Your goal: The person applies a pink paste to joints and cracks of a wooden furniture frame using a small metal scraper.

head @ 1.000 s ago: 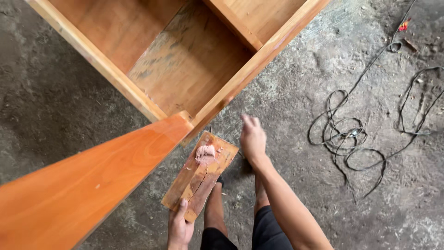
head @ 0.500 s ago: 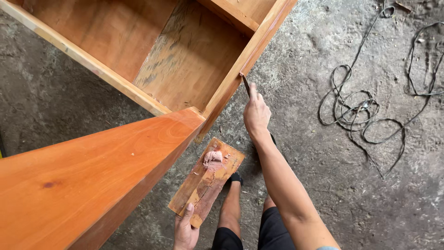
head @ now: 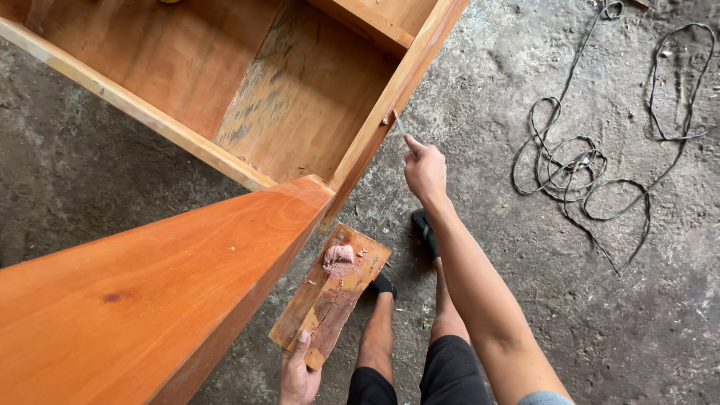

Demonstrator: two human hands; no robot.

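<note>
My left hand [head: 298,373] grips the near end of a flat wooden board [head: 332,292] that carries a lump of pinkish-brown putty [head: 338,259]. My right hand [head: 424,169] is stretched forward and holds a thin putty knife [head: 399,125]. The blade's tip touches the outer edge of the orange-brown wooden cabinet frame [head: 397,90], where a small dab of putty sits. My legs and dark shoes show below, standing on the concrete floor.
A large polished wooden panel [head: 150,292] slants across the lower left. The open cabinet's plywood back [head: 300,90] fills the upper middle. A tangled black cable [head: 585,165] lies on the rough grey concrete floor [head: 615,315] at the right.
My right hand has lifted from beside the board and reached forward to the cabinet's edge with the knife. The board stays held low in my left hand.
</note>
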